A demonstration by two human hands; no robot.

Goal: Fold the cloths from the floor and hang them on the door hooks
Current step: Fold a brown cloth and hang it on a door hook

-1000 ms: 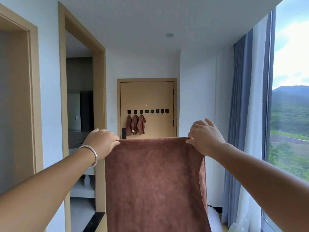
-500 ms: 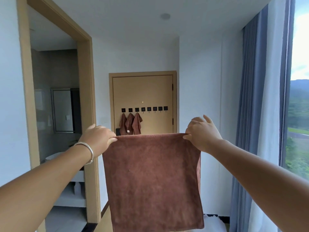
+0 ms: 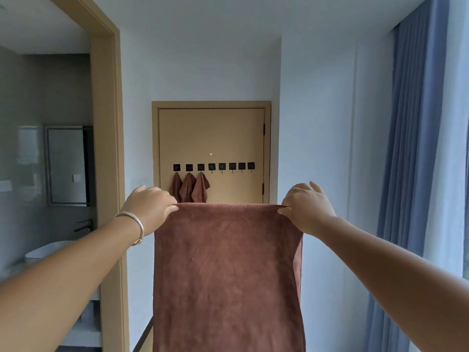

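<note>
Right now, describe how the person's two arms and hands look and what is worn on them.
Both forearms are bare, with no sleeves in view. The left hand has a smooth, plain silver metal bangle around its wrist. The right hand shows no ring, watch or glove, and its wrist is bare too.

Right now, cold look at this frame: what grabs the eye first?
The brown cloth fills the centre foreground, hanging flat from its top corners, pinched by the left hand and right hand. Behind it, the tan door carries a row of black hooks; the three leftmost hold hung cloths. Blue curtains run down the right edge.
</note>
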